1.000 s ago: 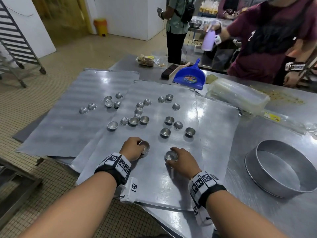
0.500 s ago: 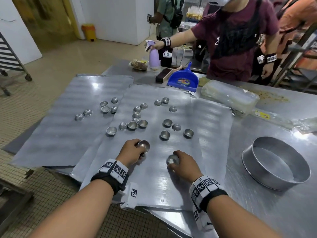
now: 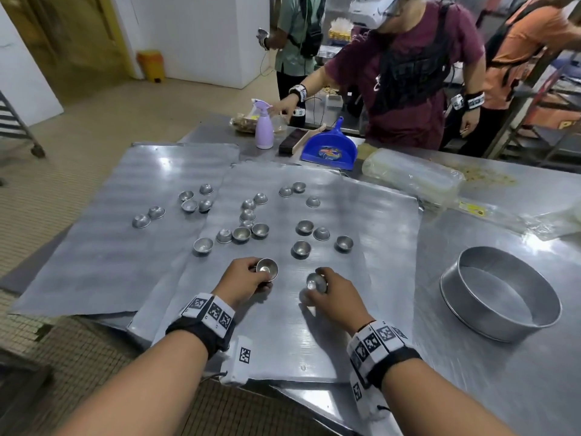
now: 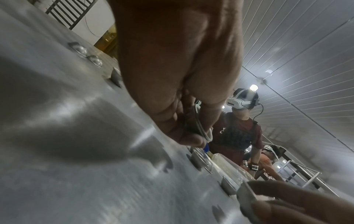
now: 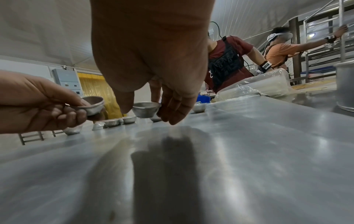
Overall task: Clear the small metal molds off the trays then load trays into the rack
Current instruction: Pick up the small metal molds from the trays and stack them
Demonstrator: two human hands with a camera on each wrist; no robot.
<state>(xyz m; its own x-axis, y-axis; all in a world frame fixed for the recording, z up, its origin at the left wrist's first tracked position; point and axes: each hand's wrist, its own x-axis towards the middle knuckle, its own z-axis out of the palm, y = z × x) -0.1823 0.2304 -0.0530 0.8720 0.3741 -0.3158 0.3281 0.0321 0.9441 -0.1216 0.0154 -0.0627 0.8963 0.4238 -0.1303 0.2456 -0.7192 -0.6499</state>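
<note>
Both hands have lifted their molds clear of the tray since a second ago, and the purple spray bottle (image 3: 263, 125) now stands on the bench (image 3: 490, 366) where a person in maroon had held it. Left hand (image 3: 241, 281) pinches one mold (image 3: 267, 269) between thumb and curled fingers, mouth tilted up. Right hand (image 3: 334, 296) pinches a second mold (image 3: 316, 282) at its rim, just above the front tray (image 3: 283, 347); the right wrist view shows that mold (image 5: 146, 109) off the surface. Loose molds (image 3: 248, 226) lie scattered on the front tray and on the left tray (image 3: 94, 262). A round pan (image 3: 500, 297) sits to the right, a blue dustpan (image 3: 328, 149) at the far edge.
</note>
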